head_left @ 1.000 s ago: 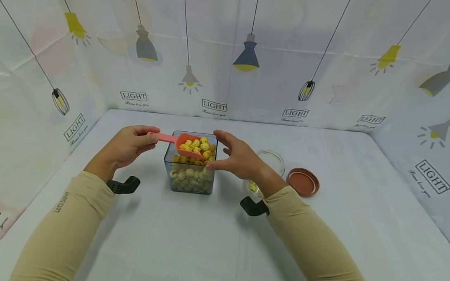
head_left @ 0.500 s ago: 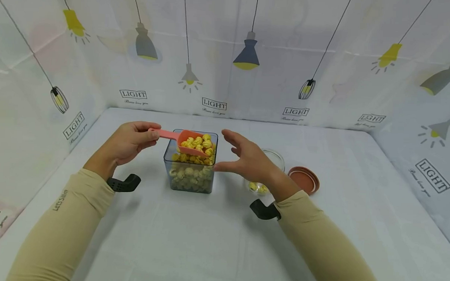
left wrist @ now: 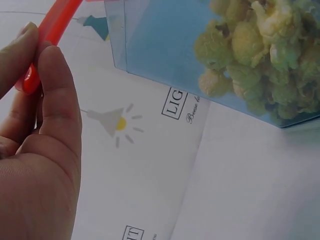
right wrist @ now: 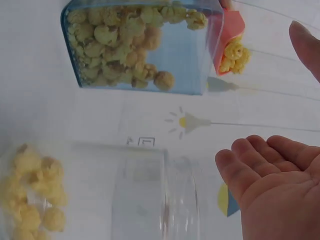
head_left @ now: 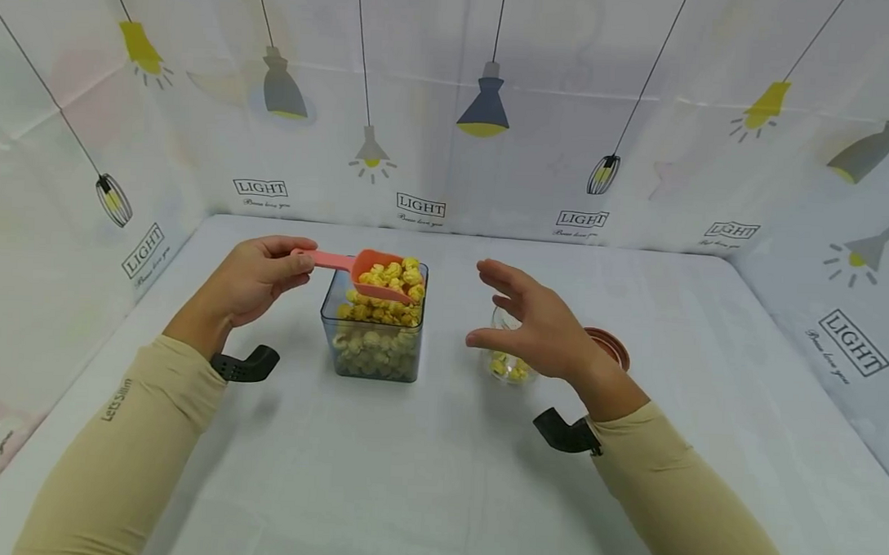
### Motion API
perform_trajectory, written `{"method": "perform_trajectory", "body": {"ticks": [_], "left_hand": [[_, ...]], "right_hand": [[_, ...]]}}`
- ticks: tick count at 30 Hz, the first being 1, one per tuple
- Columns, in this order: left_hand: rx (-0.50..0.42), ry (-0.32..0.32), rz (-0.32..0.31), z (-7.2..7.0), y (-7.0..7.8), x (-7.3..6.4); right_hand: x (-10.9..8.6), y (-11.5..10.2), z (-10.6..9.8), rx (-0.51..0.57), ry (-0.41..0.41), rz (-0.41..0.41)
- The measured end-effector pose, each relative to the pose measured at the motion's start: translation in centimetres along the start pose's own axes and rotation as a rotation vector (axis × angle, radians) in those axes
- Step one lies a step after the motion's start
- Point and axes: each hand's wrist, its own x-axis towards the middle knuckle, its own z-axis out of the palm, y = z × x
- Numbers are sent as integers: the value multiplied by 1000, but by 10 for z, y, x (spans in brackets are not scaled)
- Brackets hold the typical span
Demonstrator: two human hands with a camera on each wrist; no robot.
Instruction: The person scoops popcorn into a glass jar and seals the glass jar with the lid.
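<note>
My left hand (head_left: 259, 279) pinches the handle of a coral-pink scoop (head_left: 363, 286) heaped with yellow popcorn (head_left: 387, 277). The scoop is over the mouth of a clear bluish square container (head_left: 375, 366), which holds more popcorn. In the left wrist view, thumb and fingers grip the red-looking handle (left wrist: 56, 22). My right hand (head_left: 542, 326) is empty, fingers spread and thumb apart, in front of a clear jar (head_left: 511, 368) that it partly hides. A little popcorn (right wrist: 32, 195) lies at the jar's bottom in the right wrist view.
A brown round lid (head_left: 609, 345) lies behind the right hand, mostly hidden by it. White cloth covers the table (head_left: 379, 471). A backdrop (head_left: 551, 175) printed with lamps rises at the back and sides.
My right hand has moved from beside the square container rightward to the jar. The loaded scoop in my left hand has risen slightly over the container.
</note>
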Motion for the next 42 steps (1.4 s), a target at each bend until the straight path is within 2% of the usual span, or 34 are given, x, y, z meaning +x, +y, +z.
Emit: {"method": "perform_trajectory", "body": {"ticks": [5,9,19,27,42], "left_hand": [[-53,-1,7,3,3,0],[-61,-5,20,7,5,2],[-35,-26,41,22,11,6],[-36,-51,42,35,13,14],[71,-90,22,68,14,29]], "right_hand": [[-12,5,-12,-12,41,-7],[-22,13,-23,-14,72,-15],[-44,36,-39,-86,145,66],[-49,55,-39,-30,176,108],[-43,69,-27,-15,195,121]]}}
